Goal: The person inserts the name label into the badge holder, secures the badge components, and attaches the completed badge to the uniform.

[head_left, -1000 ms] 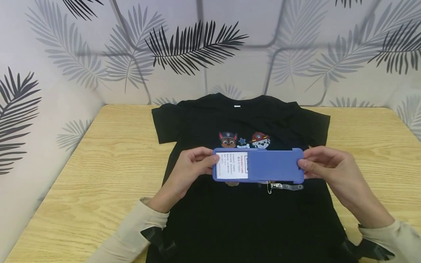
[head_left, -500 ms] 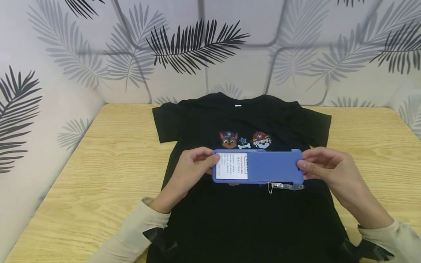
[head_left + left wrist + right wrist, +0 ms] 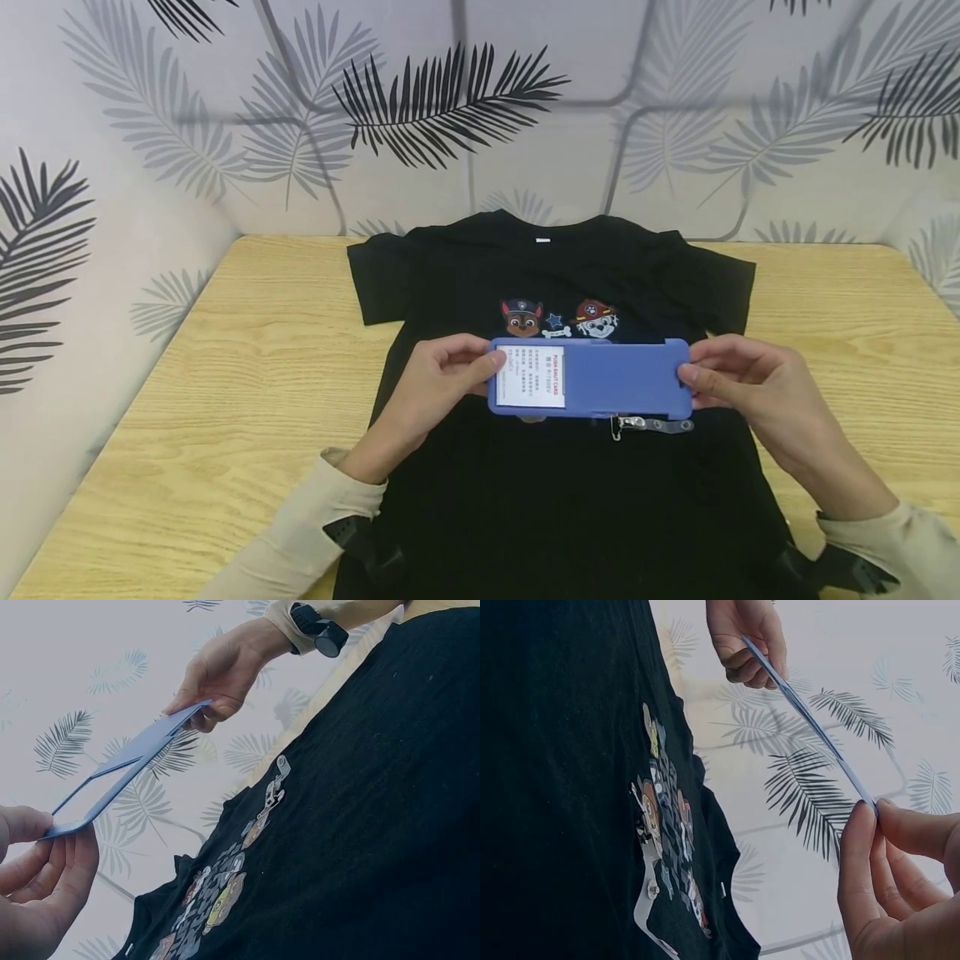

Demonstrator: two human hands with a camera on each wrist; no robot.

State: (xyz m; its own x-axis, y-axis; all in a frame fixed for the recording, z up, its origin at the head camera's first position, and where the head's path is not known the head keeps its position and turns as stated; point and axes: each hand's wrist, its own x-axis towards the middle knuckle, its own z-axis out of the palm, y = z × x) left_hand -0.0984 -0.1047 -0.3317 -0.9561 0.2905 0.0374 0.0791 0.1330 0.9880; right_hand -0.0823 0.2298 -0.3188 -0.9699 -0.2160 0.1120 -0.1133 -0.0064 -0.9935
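A blue card holder (image 3: 600,379) with a white printed card (image 3: 531,377) in its left part hangs level above a black T-shirt (image 3: 570,483). My left hand (image 3: 438,383) pinches the holder's left end, thumb on the card. My right hand (image 3: 738,379) pinches the right end. In the left wrist view the blue holder (image 3: 124,769) shows edge-on between both hands; the right wrist view shows the same thin holder (image 3: 810,724). A metal clip with a clear strap (image 3: 648,426) lies on the shirt just below the holder.
The shirt, printed with cartoon dogs (image 3: 558,319), lies flat on a wooden table (image 3: 247,375). Leaf-patterned walls (image 3: 150,125) close the table in at the back and on the left. Bare wood shows on both sides of the shirt.
The white card has slid a little further right into the blue holder. Both hands keep their hold and stay nearly in place.
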